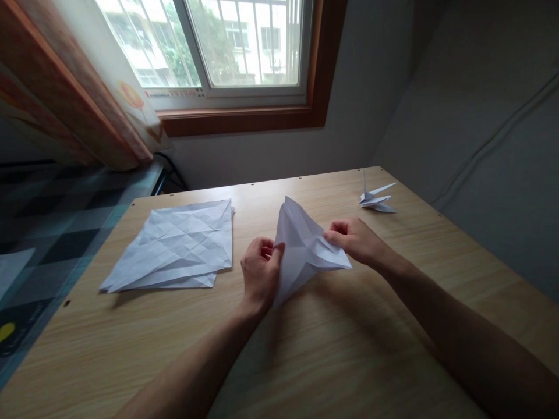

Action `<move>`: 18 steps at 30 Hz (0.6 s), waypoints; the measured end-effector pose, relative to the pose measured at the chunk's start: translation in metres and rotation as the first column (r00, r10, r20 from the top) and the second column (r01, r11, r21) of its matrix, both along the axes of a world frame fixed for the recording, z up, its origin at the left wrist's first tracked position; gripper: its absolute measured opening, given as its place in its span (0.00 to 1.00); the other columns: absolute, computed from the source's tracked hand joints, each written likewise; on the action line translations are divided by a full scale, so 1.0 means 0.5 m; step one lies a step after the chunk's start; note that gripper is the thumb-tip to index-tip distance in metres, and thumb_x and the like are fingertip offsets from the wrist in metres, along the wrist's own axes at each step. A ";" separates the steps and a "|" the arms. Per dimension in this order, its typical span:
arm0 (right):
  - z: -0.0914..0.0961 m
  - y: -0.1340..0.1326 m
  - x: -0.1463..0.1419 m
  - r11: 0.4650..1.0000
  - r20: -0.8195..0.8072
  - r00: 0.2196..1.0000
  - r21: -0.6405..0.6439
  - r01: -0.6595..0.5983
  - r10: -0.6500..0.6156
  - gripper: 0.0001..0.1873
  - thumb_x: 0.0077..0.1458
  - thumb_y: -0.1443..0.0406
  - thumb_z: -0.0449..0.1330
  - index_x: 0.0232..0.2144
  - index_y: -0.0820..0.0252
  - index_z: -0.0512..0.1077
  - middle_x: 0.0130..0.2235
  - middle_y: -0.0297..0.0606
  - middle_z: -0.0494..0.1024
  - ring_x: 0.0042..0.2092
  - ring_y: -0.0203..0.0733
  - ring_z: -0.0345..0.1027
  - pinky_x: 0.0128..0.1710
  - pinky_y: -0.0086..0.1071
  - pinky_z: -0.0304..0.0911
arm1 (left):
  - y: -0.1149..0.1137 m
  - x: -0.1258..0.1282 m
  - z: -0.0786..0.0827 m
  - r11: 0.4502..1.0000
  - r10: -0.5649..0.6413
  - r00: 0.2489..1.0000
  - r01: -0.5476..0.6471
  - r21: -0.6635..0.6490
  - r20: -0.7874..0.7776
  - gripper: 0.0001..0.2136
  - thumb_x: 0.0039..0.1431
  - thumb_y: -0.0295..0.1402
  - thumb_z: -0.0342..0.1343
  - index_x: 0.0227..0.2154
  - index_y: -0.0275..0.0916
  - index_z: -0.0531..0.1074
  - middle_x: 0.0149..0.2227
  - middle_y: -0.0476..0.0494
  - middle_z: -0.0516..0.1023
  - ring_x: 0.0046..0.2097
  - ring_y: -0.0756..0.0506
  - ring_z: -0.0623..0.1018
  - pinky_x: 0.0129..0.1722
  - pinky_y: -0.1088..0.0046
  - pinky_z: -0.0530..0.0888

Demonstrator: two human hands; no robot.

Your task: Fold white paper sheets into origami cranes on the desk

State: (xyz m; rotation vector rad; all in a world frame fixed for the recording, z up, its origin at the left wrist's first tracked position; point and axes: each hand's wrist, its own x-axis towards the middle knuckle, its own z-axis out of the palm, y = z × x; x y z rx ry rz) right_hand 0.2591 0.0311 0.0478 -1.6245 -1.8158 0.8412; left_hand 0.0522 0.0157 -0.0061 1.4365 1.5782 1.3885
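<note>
White paper [301, 250], creased and partly folded into pointed flaps, between two bare hands, above the middle of a pale wooden table [174, 349]. Pinches the sheet's left edge with the left hand [261, 270], thumb laid along the near face, fingers curled. Nips a flap on the opposite side with the right hand [360, 240], thumb and forefinger pressed together on the edge. Points one corner up toward the window [253, 46] and another out below the right hand. Cannot tell whether the lowest corner touches the wood.

Has a loose stack of creased sheets [187, 238] to the left, apart from the left hand, edges out of line. Shows a small folded figure [371, 201] (a crane, by the look of it) near the far right corner, beyond the right hand. Includes also a flowered curtain [65, 75] at upper left, above a checked cloth [61, 233].
</note>
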 end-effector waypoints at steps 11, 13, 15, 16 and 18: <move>0.014 0.048 0.120 0.990 -0.022 0.996 -0.112 -0.086 0.084 0.12 0.43 0.57 0.59 0.21 0.59 0.65 0.20 0.30 0.66 0.24 0.34 0.57 0.25 0.29 0.53 | 0.006 -0.006 -0.001 0.999 0.017 0.985 -0.011 -0.036 0.174 0.09 0.56 0.40 0.55 0.31 0.41 0.63 0.24 0.54 0.71 0.23 0.51 0.70 0.22 0.79 0.64; 0.008 0.053 0.132 0.981 0.065 0.990 -0.158 -0.117 0.128 0.10 0.46 0.60 0.57 0.20 0.58 0.64 0.20 0.30 0.67 0.24 0.34 0.59 0.25 0.29 0.54 | 0.007 -0.005 0.002 0.998 0.006 0.969 0.008 -0.055 0.246 0.10 0.56 0.40 0.55 0.33 0.42 0.62 0.25 0.52 0.73 0.23 0.51 0.71 0.21 0.78 0.65; 0.001 0.053 0.128 0.980 0.250 0.958 -0.170 -0.099 0.140 0.09 0.48 0.62 0.56 0.20 0.58 0.64 0.21 0.32 0.69 0.25 0.36 0.61 0.26 0.29 0.54 | 0.010 -0.005 0.005 0.997 0.017 0.964 0.005 -0.080 0.264 0.11 0.56 0.40 0.55 0.35 0.42 0.62 0.25 0.51 0.75 0.22 0.50 0.72 0.21 0.78 0.65; -0.002 0.051 0.121 0.988 0.373 0.921 -0.145 -0.060 0.111 0.09 0.49 0.64 0.56 0.20 0.58 0.65 0.22 0.34 0.71 0.26 0.37 0.63 0.26 0.30 0.54 | 0.011 -0.006 0.005 0.996 0.025 0.971 -0.004 -0.089 0.238 0.11 0.55 0.39 0.56 0.36 0.41 0.62 0.25 0.51 0.75 0.22 0.50 0.72 0.21 0.77 0.66; -0.007 0.040 0.096 0.997 0.604 0.794 0.020 0.075 -0.072 0.06 0.50 0.66 0.57 0.22 0.59 0.68 0.26 0.39 0.75 0.29 0.41 0.66 0.28 0.31 0.55 | 0.011 -0.008 0.006 0.995 0.035 0.993 -0.023 -0.097 0.116 0.12 0.54 0.37 0.57 0.38 0.41 0.63 0.26 0.49 0.76 0.24 0.48 0.75 0.23 0.77 0.67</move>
